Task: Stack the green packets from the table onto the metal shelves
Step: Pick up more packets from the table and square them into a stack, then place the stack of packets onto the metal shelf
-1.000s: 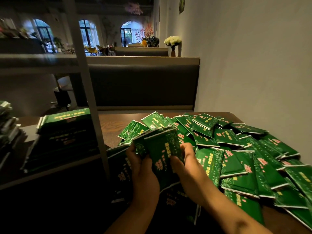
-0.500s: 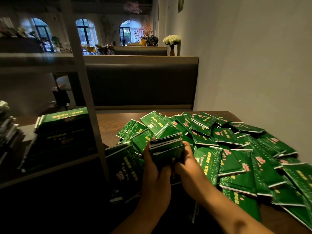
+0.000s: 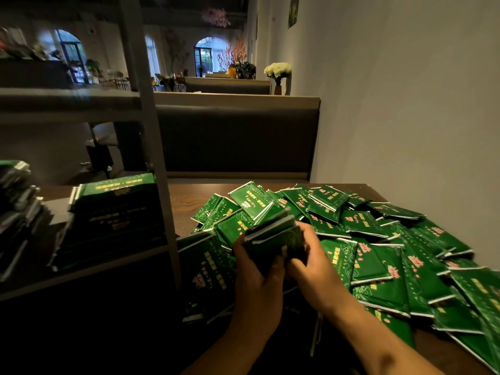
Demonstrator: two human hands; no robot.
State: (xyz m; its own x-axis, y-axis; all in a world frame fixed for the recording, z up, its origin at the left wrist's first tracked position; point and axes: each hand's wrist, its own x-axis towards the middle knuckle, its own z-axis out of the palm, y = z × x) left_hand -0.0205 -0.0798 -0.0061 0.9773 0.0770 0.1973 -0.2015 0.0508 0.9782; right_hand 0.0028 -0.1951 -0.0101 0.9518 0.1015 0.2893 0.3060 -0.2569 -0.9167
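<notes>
The small bundle of flat green foil packets with white sealed edges (image 3: 273,236) is held above the near edge of the table, in front of the person and just right of the shelf post. Both hands hold it. The left hand (image 3: 257,280) has its fingers curled round the left side and under the bundle, and the right hand (image 3: 313,269) pinches the right side, with the thumb near the left one. I judge that this two-sided hold is there to square the packets, so that their edges line up before they go on the shelf; a loose bundle would probably slide apart, because the foil looks smooth.

Under and to the right of the hands lies the big loose heap of the same green packets (image 3: 378,239). They lie in all directions and overlap each other, so much of the work seems not yet done. The heap rests on the dark brown wooden table (image 3: 186,196), which stands against the pale plain wall (image 3: 405,104).

To the left is the grey metal shelf unit with an upright post (image 3: 159,185). On its lower shelf a neat tall stack of green packets (image 3: 113,212) stands just beside the post, probably the place for the bundle. Further left another stack (image 3: 16,212) is blurred.
</notes>
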